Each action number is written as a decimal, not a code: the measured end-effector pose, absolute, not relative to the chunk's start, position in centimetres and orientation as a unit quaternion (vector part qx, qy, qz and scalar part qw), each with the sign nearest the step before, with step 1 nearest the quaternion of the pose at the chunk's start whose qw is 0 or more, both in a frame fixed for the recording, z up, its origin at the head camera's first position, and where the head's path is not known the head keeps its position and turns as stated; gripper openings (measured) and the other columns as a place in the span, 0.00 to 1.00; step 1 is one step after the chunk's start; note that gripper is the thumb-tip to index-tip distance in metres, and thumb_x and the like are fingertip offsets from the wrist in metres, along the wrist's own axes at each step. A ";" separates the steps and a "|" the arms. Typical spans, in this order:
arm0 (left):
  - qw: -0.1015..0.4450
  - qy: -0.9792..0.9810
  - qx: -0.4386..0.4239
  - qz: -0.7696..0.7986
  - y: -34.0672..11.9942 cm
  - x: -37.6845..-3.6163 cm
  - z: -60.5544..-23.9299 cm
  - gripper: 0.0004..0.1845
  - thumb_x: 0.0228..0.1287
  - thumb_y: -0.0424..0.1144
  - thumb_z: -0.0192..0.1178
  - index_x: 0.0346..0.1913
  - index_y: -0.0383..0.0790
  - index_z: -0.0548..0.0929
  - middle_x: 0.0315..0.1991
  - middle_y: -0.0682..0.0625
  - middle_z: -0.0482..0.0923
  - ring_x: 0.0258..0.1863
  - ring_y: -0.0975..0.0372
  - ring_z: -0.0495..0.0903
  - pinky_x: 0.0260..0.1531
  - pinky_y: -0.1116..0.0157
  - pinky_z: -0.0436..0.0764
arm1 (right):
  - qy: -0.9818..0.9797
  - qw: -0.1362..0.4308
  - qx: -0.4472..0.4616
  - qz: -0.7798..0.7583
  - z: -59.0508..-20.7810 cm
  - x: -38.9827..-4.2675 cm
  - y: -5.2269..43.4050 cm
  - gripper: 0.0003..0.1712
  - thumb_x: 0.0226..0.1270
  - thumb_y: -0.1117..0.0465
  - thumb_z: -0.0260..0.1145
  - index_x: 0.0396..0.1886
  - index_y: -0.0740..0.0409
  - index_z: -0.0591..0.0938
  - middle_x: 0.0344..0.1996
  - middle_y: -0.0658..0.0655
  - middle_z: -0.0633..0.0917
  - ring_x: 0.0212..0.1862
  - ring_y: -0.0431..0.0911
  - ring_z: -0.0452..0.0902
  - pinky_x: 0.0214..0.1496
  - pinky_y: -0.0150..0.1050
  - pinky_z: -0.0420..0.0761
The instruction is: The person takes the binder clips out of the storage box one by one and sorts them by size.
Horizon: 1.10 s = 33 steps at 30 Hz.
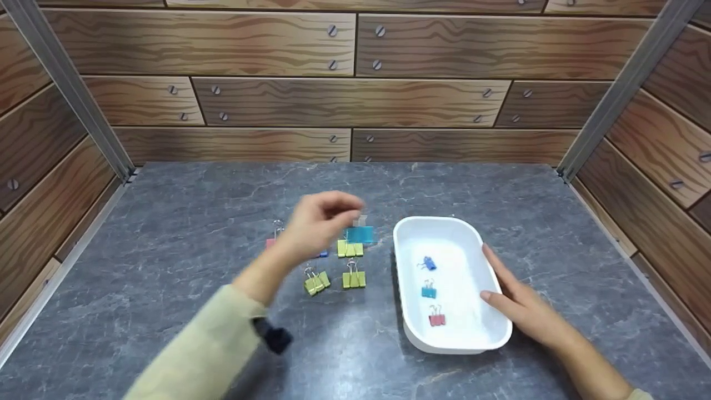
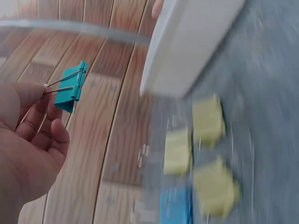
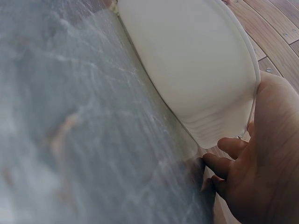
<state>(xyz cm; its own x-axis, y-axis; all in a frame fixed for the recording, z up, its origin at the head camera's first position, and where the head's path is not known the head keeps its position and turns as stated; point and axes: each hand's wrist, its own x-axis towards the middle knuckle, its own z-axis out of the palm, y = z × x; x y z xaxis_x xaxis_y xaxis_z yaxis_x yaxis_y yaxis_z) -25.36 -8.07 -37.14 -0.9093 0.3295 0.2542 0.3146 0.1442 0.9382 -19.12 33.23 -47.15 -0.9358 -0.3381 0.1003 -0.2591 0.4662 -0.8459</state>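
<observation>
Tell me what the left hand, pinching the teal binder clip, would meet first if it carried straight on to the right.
Probably the white tray: the left hand holds the teal clip just beside its near wall, though its height above the table is unclear.

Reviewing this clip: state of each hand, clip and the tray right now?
Left hand: pinches the teal clip by its wire handles.
Teal clip: lifted off the table.
Right hand: rests on the tray's side.
White tray: holds three clips.
Yellow clips: on the table.

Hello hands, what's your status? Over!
Left hand pinches teal binder clip, lifted above table. Right hand steadies white tray. Three clips already inside. Nothing blocking.
</observation>
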 end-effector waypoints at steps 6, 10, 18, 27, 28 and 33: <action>-0.026 0.801 0.182 0.570 -14.0 -24.9 -37.8 0.09 0.73 0.31 0.67 0.52 0.38 0.90 0.44 0.47 0.89 0.41 0.56 0.86 0.43 0.60 0.86 | 0.859 0.034 -0.178 -0.479 -47.2 -19.2 33.3 0.46 0.81 0.59 0.64 0.89 0.41 0.51 0.84 0.65 0.55 0.70 0.31 0.66 0.59 0.33 0.81; -0.022 0.817 0.167 0.551 -16.7 -24.4 -39.0 0.08 0.72 0.30 0.67 0.50 0.36 0.90 0.40 0.48 0.89 0.38 0.58 0.84 0.38 0.65 0.86 | 0.863 0.028 -0.178 -0.471 -47.3 -19.2 33.3 0.46 0.81 0.58 0.64 0.89 0.41 0.51 0.85 0.63 0.53 0.71 0.27 0.61 0.61 0.30 0.77; 0.009 0.826 0.135 0.547 -19.6 -23.2 -41.2 0.08 0.72 0.29 0.66 0.49 0.30 0.89 0.43 0.40 0.89 0.38 0.57 0.85 0.38 0.65 0.86 | 0.863 0.026 -0.181 -0.471 -47.2 -19.3 33.2 0.46 0.81 0.58 0.64 0.89 0.41 0.51 0.85 0.61 0.52 0.71 0.26 0.60 0.62 0.30 0.76; 0.026 0.830 0.144 0.539 -20.7 -23.2 -43.1 0.08 0.72 0.28 0.67 0.50 0.29 0.89 0.48 0.38 0.88 0.39 0.58 0.83 0.40 0.65 0.85 | 0.866 0.025 -0.179 -0.466 -47.0 -19.2 33.2 0.46 0.81 0.57 0.64 0.88 0.39 0.51 0.84 0.64 0.55 0.70 0.28 0.64 0.60 0.30 0.79; 0.027 0.831 0.145 0.537 -20.8 -23.2 -43.3 0.08 0.72 0.28 0.67 0.49 0.29 0.89 0.49 0.37 0.88 0.40 0.58 0.83 0.40 0.66 0.84 | 0.867 0.025 -0.179 -0.465 -47.0 -19.2 33.3 0.46 0.81 0.57 0.64 0.88 0.39 0.51 0.84 0.64 0.56 0.70 0.28 0.64 0.60 0.30 0.79; 0.028 0.844 0.135 0.518 -21.4 -23.1 -44.2 0.07 0.72 0.28 0.67 0.48 0.29 0.90 0.45 0.40 0.88 0.37 0.60 0.79 0.36 0.70 0.80 | 0.870 0.021 -0.179 -0.459 -47.1 -19.2 33.2 0.46 0.81 0.57 0.64 0.88 0.39 0.51 0.84 0.63 0.55 0.71 0.28 0.62 0.62 0.28 0.76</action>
